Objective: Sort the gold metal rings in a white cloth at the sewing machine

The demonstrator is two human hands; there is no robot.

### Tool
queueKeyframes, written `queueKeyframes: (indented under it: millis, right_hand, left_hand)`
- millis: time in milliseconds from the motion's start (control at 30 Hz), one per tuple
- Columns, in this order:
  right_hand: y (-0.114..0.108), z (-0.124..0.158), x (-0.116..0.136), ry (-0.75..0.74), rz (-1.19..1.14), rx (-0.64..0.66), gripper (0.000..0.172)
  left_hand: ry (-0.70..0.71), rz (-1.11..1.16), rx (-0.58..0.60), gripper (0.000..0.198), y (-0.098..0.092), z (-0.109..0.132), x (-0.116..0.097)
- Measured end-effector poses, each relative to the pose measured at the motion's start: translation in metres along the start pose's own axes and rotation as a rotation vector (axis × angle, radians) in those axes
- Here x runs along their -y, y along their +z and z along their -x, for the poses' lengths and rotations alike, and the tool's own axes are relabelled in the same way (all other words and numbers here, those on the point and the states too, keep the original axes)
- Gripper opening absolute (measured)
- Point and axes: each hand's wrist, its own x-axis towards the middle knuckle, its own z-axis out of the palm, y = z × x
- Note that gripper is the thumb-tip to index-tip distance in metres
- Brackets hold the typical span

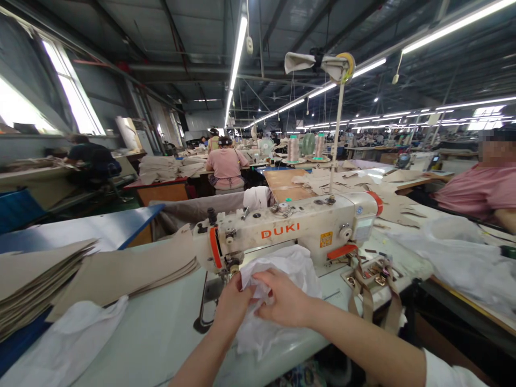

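Note:
White thin fabric [298, 269] lies bunched under the arm of a white sewing machine [290, 226] with orange trim and spills toward the table's front edge. My left hand [234, 303] is closed on the fabric's left side, close to the needle area, which it partly hides. Just to its right, my right hand [282, 298] pinches the same fabric with thumb and fingers. Both hands are in front of the machine head, nearly touching each other.
Stacks of beige panels [133, 269] and a white cloth [76, 338] lie on the left. A tray [374, 277] with straps and small metal parts stands right of the machine. Thread cones [293, 149] stand behind. A person in pink [479, 185] sits at the right.

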Motion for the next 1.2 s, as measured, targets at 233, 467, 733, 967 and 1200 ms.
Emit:
queueKeyframes:
  millis: [233, 467, 733, 967, 1200]
  right_hand:
    - [0.000, -0.002, -0.006, -0.041, 0.178, -0.030, 0.041]
    - [0.000, -0.021, -0.018, -0.020, 0.018, -0.151, 0.027]
    - [-0.006, -0.026, -0.008, 0.061, -0.012, -0.153, 0.027]
    - [-0.023, -0.020, 0.000, -0.043, -0.031, 0.067, 0.023]
    - [-0.023, -0.019, -0.003, -0.063, 0.058, 0.095, 0.032]
  left_hand:
    - [0.005, 0.300, 0.118, 0.045, 0.004, 0.012, -0.003]
    - [0.147, 0.089, 0.082, 0.059, -0.014, 0.017, 0.012]
    - [0.227, -0.425, 0.092, 0.021, -0.021, 0.022, 0.013]
    - [-0.063, 0.179, -0.042, 0.015, -0.006, 0.011, 0.001]
    - [-0.076, 0.446, -0.057, 0.028, 0.001, 0.014, 0.002]
